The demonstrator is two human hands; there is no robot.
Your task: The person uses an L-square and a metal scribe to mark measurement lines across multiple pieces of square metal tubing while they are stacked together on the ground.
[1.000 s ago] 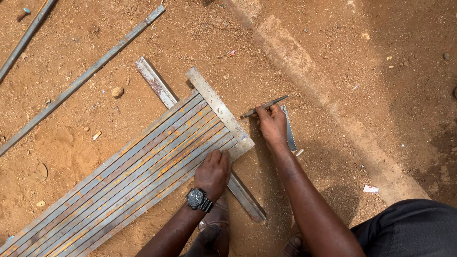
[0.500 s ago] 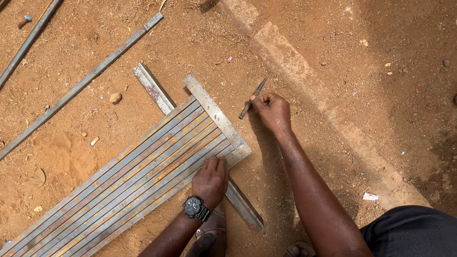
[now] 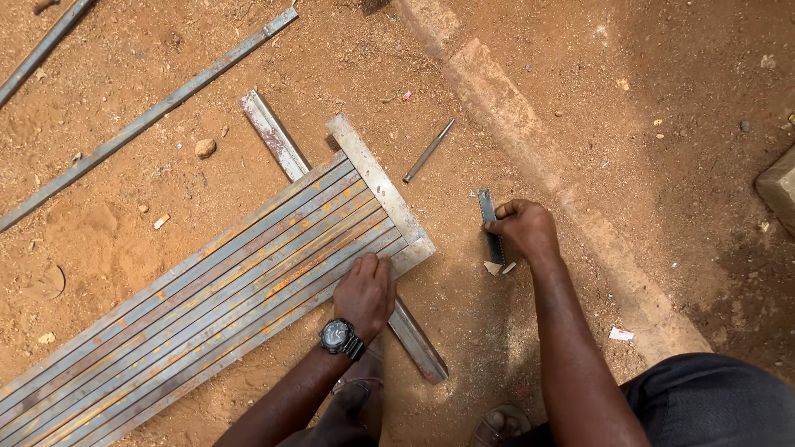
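My right hand (image 3: 523,230) has let go of the thin metal rod (image 3: 429,151), now lying on the ground above centre, and grips the hacksaw blade (image 3: 490,228) instead. My left hand (image 3: 364,291) stays open, pressing flat on the steel bars (image 3: 207,298) at centre.

The row of long grey steel bars (image 3: 207,306) looks matt, its faces streaked with orange rust along their length. The flat steel strip laid across their ends (image 3: 377,186) is paler, dull and scuffed, with a faint sheen. The angled metal length beneath them (image 3: 273,136) shows the same worn, blotchy grey. The short dark metal rod (image 3: 429,151) is smooth and unpolished. The toothed hacksaw blade (image 3: 490,228), dark metal, sits in the right hand (image 3: 526,232). The left hand (image 3: 364,294) wears a black wristwatch (image 3: 338,335) with a glossy face. The reddish earth ground (image 3: 646,124) is rough, gritty and dry.
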